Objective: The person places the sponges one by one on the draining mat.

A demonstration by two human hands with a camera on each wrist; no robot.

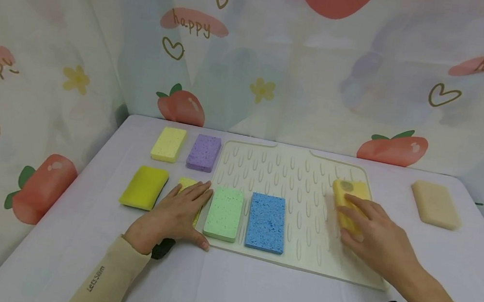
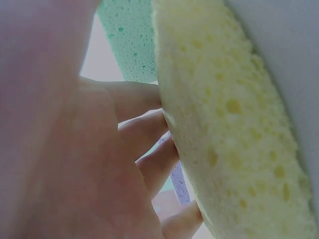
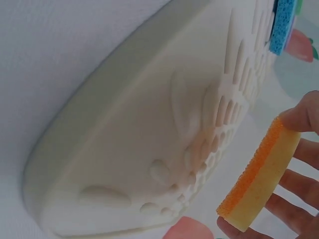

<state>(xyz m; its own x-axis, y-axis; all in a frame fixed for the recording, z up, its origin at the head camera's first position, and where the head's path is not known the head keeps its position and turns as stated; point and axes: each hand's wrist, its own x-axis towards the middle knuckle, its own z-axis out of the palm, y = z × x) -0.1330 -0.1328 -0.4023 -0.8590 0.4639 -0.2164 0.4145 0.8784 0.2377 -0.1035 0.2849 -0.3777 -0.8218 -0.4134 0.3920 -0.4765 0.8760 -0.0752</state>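
Over a pale yellow sponge (image 2: 234, 124) lies my left hand (image 1: 176, 215), its fingers spread and fairly straight, with fingertips touching the sponge's top. That sponge rests beside the cream ridged mat's left edge and is partly hidden by the hand. My right hand (image 1: 376, 232) holds a yellow sponge (image 3: 259, 181) with an orange porous layer between thumb and fingers, tilted above the right part of the mat (image 1: 304, 235). A light green sponge (image 1: 223, 215), close to my left thumb, and a blue sponge (image 1: 266, 223) lie side by side on the mat.
Left of the mat lie a pale yellow sponge (image 1: 168, 144), a purple sponge (image 1: 204, 152) and a bright yellow sponge (image 1: 144, 188) with a dark underside. A beige sponge (image 1: 435, 204) is on the table's far right. Patterned cloth (image 1: 313, 90) hangs behind the table.
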